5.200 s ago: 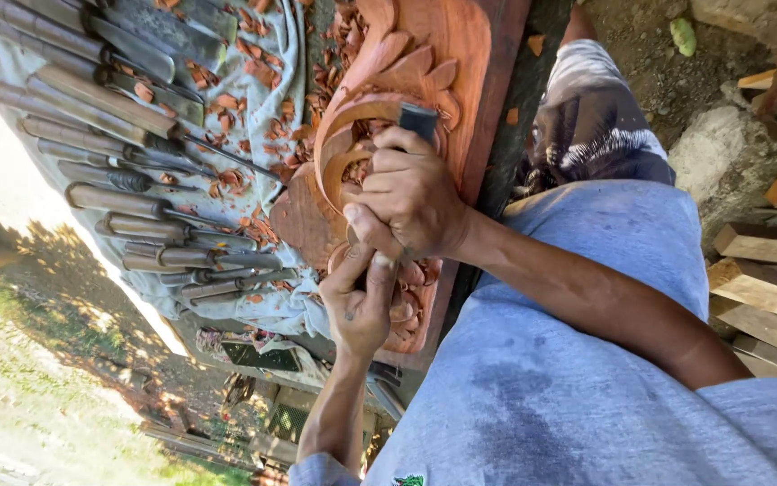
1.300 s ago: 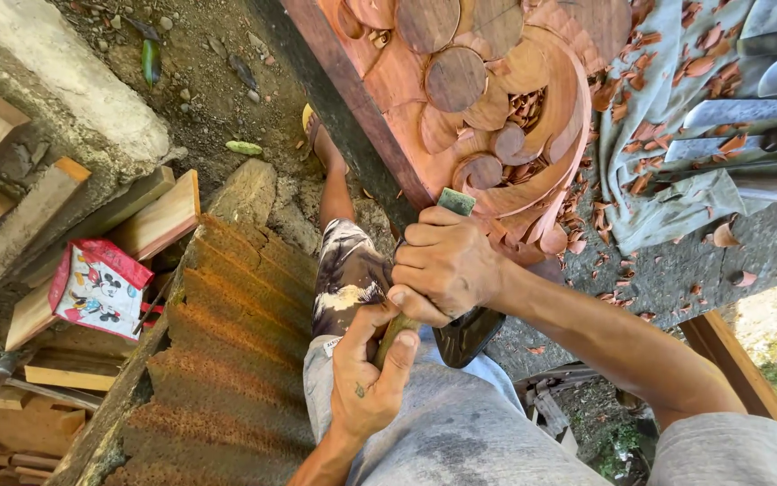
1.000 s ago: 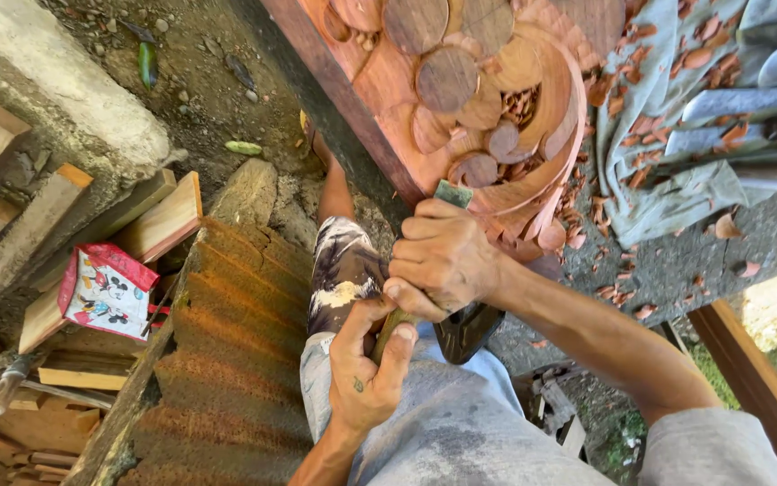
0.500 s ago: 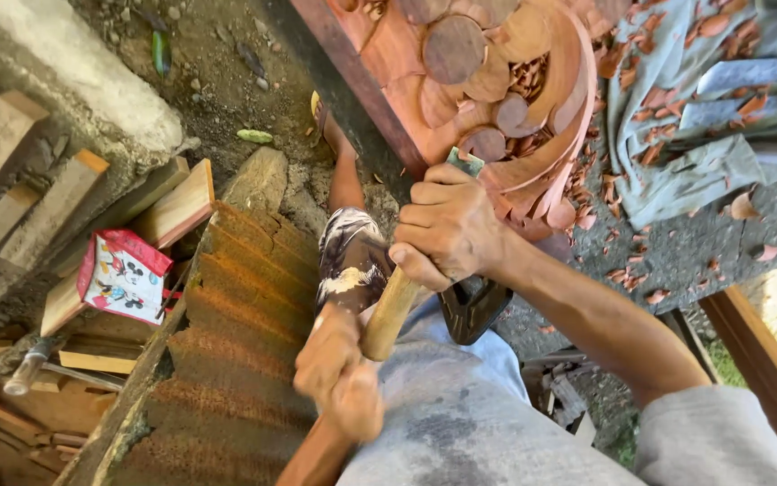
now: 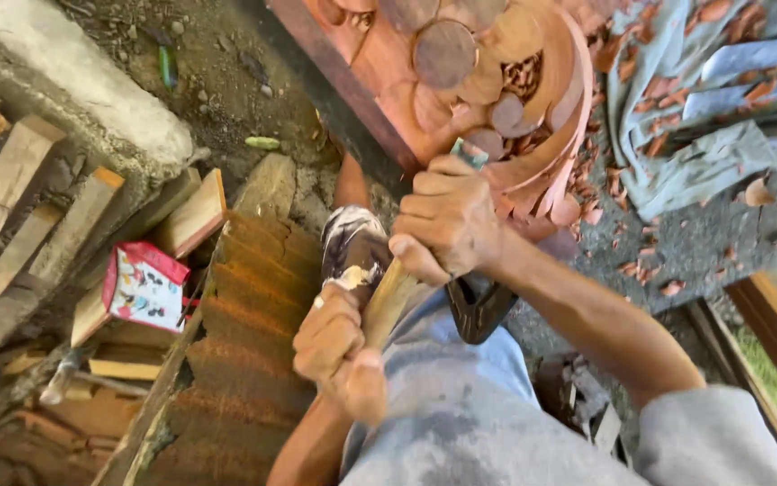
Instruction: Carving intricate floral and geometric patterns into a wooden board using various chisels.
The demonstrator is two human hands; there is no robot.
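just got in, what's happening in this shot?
A person is carving a reddish wooden relief panel by hand. The right hand is wrapped around a chisel, its tip set against the carved curves at the panel's lower edge. The left hand grips a wooden mallet by the handle, just below the chisel hand. Reddish wood chips lie scattered beside the panel, near a grey cloth. Wood offcuts and a corrugated sheet lie to the left.

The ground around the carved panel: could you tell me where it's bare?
Bare ground lies between the grey cloth and the person's right forearm. The dirt by the concrete slab holds only litter. The wood offcuts are crowded.
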